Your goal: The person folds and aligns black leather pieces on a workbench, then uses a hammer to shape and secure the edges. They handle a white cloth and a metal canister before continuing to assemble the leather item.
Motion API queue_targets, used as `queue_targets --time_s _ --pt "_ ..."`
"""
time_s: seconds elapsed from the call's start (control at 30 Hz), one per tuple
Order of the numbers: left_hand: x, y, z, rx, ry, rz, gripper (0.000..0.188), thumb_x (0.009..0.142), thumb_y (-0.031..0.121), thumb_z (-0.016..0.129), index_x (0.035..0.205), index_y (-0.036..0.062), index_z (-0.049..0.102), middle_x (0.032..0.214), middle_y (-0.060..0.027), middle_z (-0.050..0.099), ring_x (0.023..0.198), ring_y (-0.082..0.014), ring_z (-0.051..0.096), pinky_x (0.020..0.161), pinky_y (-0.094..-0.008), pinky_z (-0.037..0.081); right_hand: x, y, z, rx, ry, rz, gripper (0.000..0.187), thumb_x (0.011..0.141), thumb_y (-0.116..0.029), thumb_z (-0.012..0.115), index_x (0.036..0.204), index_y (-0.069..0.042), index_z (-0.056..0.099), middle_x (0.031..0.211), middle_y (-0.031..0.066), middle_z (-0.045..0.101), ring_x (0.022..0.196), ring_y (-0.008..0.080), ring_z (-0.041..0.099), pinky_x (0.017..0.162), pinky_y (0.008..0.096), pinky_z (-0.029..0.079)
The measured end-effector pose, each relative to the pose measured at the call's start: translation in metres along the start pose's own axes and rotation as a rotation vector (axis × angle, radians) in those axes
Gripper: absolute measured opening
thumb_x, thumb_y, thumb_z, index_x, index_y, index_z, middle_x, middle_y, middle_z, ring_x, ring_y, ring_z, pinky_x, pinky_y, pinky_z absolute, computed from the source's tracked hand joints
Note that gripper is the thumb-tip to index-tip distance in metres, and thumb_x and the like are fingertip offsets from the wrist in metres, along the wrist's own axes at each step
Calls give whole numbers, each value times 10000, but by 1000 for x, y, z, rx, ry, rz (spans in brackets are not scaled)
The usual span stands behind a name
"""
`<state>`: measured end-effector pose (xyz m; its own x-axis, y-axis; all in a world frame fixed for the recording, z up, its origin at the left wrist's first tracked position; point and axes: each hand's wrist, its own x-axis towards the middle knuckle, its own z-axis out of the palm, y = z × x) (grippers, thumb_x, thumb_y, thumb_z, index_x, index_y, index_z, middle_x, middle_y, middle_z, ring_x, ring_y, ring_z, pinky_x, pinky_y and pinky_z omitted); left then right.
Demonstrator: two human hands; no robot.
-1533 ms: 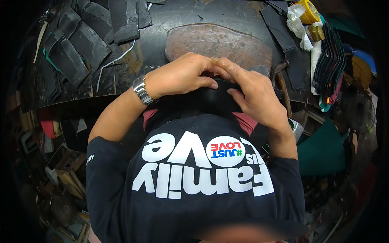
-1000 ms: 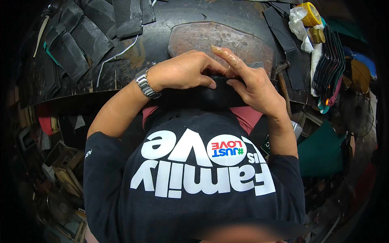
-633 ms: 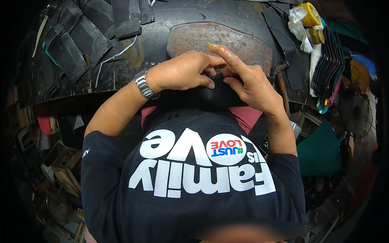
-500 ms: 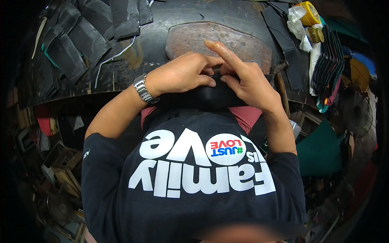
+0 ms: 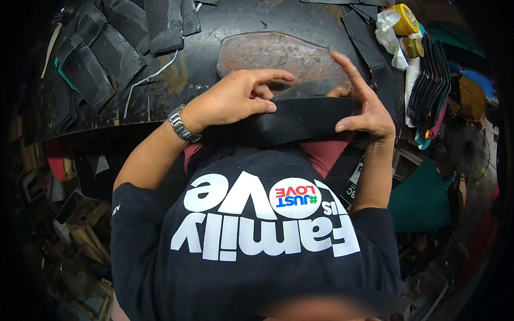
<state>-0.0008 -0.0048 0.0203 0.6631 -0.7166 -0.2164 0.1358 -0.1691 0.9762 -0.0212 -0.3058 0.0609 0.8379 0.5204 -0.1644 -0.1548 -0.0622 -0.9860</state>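
A folded piece of smooth black sheet [image 5: 308,116], leather-like, spans between my hands at the table's front edge, just above my lap. My left hand [image 5: 235,97] pinches its upper edge, thumb on the near face, index finger stretched toward the right; a metal watch is on that wrist. At the piece's right end my right hand [image 5: 371,109] grips it, thumb on the near face and some fingers behind, with the index finger pointing up and away. A dull grey flap [image 5: 308,88] of the piece shows behind its upper edge.
Beyond my hands a brownish stone slab [image 5: 267,51] lies on the dark table [image 5: 209,53]. Black cut pieces [image 5: 115,53] overlap at the far left, near a white strip [image 5: 152,75]. On the right are a yellow tub [image 5: 406,20], a smaller jar [image 5: 412,48] and a row of dark pieces [image 5: 430,80].
My right hand has moved right to the end of the black piece, spreading away from the left hand. The left hand has shifted slightly left. More of the piece now shows.
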Motion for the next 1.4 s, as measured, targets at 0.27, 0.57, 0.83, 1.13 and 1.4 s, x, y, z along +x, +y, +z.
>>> queue_targets --time_s 0.27,0.57,0.83,1.13,1.4 --pt "3 6 -3 38 -68 -36 745 875 -102 633 1555 123 426 900 37 608 784 -18 493 721 -173 452 9 24 24 -122 286 -203 1183 633 21 797 1638 -93 183 1703 136 137 1568 243 123 1238 381 218" --pt "2 13 -8 67 -110 -84 760 863 -97 622 1559 128 418 755 66 480 698 -18 415 636 -187 397 20 30 40 61 374 -166 1134 708 100 717 1646 -128 122 1701 151 76 1506 282 298 1182 370 360" --pt "-3 6 -4 232 -7 92 668 876 -35 658 1494 157 495 809 -49 617 743 -137 550 738 -303 493 23 31 55 -44 511 -136 1079 755 110 683 1643 -114 111 1688 175 108 1517 289 253 1195 372 336" --pt "-11 4 -10 350 -63 132 372 928 44 642 1299 59 662 1196 -183 716 1096 -308 701 971 -361 525 26 32 65 -448 598 -191 988 801 91 641 1620 -41 105 1672 219 180 1541 337 225 1246 382 212" --pt "-12 9 -6 537 -20 181 436 931 64 614 1367 61 606 1192 -230 686 1076 -404 665 933 -439 528 24 45 87 -751 683 -294 949 831 91 625 1624 -84 134 1656 187 257 1460 384 340 1178 494 340"
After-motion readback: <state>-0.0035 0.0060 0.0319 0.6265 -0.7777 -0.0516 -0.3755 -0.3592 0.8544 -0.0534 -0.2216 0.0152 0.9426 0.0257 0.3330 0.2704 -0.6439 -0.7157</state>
